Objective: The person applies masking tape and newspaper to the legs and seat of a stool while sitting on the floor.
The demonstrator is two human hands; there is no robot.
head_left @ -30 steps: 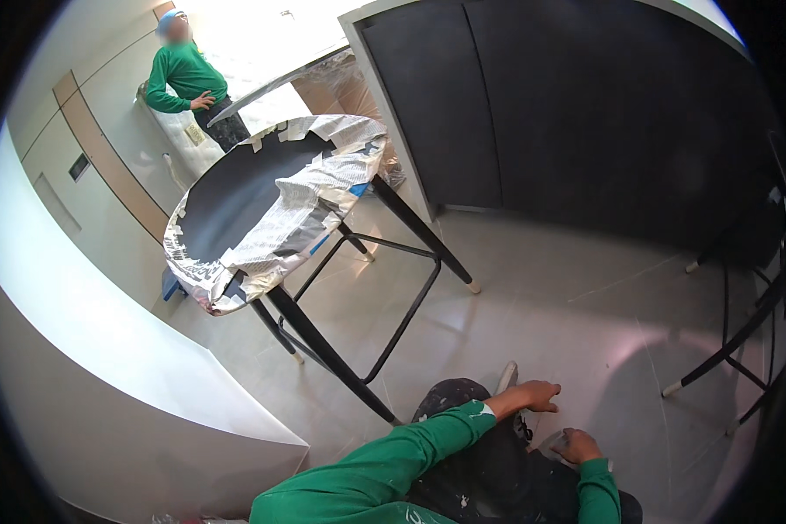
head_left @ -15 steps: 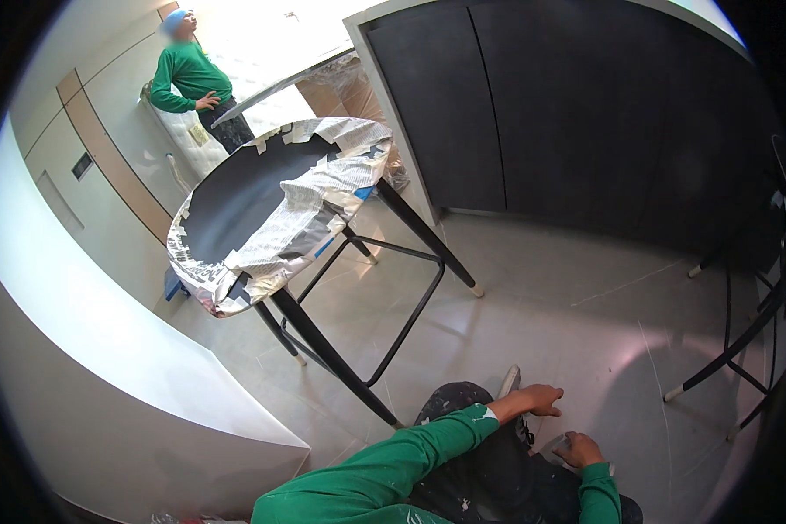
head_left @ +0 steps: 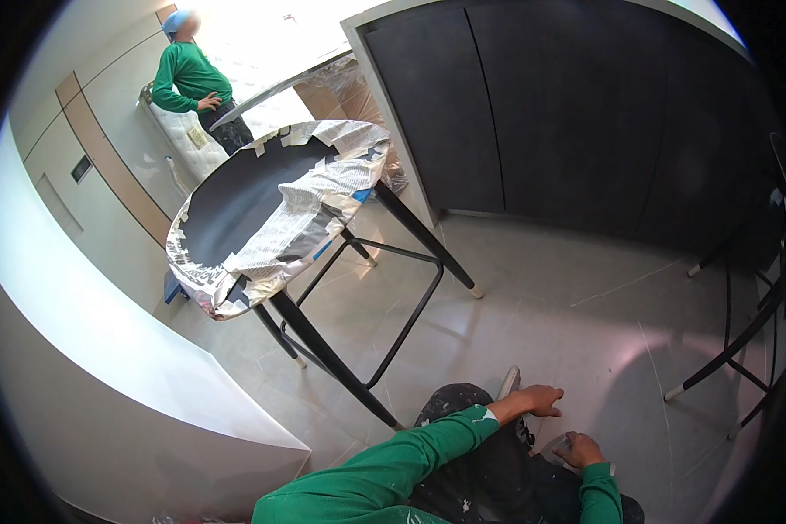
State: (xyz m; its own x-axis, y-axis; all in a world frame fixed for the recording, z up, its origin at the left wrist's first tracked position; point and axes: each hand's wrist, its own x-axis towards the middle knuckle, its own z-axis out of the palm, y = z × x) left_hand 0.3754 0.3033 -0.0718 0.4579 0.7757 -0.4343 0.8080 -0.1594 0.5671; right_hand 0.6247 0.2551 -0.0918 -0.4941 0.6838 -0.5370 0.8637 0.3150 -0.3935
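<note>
My left hand (head_left: pixel 543 402) hangs loosely past my bent knee, fingers loosely stretched toward the right, with nothing visible in them. Its forearm, in a green sleeve, lies across my paint-spotted dark trousers (head_left: pixel 463 472). Lower and to the right, my right hand (head_left: pixel 582 451) rests near my shin, fingers slightly bent and apart. A pale greyish thing beside its fingertips is partly hidden; I cannot tell whether it is a shoe. Ahead stands a tall black stool (head_left: pixel 417 231), its dark round seat (head_left: pixel 244 196) edged with taped newspaper (head_left: pixel 310 205); neither hand touches it.
A dark cabinet (head_left: pixel 576 113) with a light frame fills the back right. Another black-legged stool (head_left: pixel 712 371) stands at the right edge. A white low wall (head_left: pixel 148 349) curves along the left. At the back, a person in green (head_left: pixel 192 77) stands near a plastic-wrapped box (head_left: pixel 349 92).
The person at the back has turned the head toward the right and lowered it slightly. My hands and the stool hold their places, with only a tiny shift of the view.
</note>
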